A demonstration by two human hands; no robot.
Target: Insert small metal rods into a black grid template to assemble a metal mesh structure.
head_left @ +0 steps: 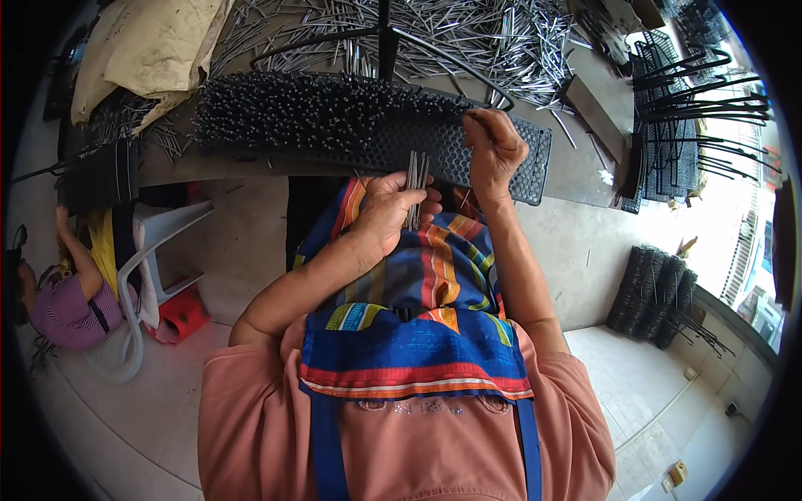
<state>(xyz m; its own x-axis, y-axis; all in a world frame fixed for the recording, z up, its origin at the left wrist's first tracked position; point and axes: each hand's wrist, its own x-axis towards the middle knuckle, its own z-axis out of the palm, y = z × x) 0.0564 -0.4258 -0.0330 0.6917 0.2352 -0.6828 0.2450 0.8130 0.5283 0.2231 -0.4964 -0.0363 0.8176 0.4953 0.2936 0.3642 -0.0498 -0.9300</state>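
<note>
My left hand (383, 210) is closed round a small bundle of thin metal rods (413, 175), which stand upright just off the near edge of a long black perforated rack (422, 144). Dark rods (288, 108) stand packed in the rack's holes from its left end to about the middle. Rows of open holes show to the right of them. Over this right part, near the far edge, my right hand (496, 154) is closed with its fingertips pinched together. What the pinch holds, if anything, is too small to make out.
Loose metal rods (501, 42) lie heaped across the back of the table. Black wire-handled racks (668, 142) stand at the right, with dark bundles (652, 296) on the floor below. Crumpled brown paper (154, 50) lies back left. Another person (79, 305) sits at the left near a red container (180, 317).
</note>
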